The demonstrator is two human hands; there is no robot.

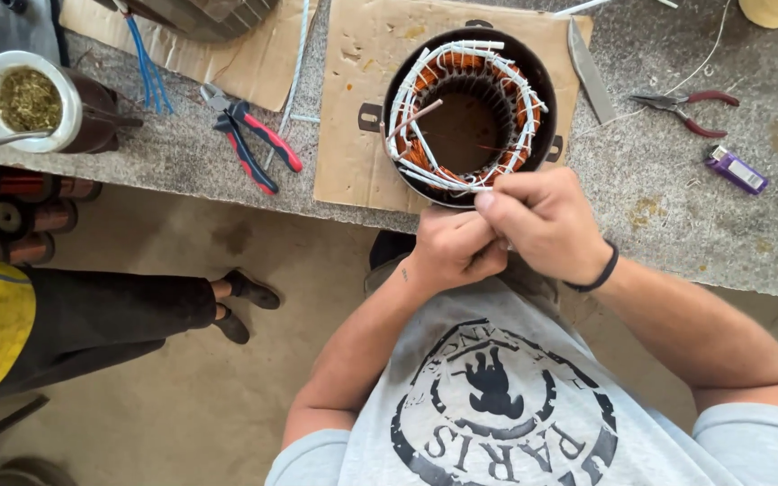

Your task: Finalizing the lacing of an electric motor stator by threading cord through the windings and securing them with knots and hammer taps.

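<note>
At six o'clock of the stator: both hands, left and right, pinching white lacing cord; best kept taut, grip close to windings.

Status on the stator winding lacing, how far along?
Done: copper coils sit in the stator, white lacing covers most of the ring. In hand: the left hand and right hand pinch the white cord at the near edge. Left: orange-sleeved coil shows bare at the top; pliers lie unused.
</note>
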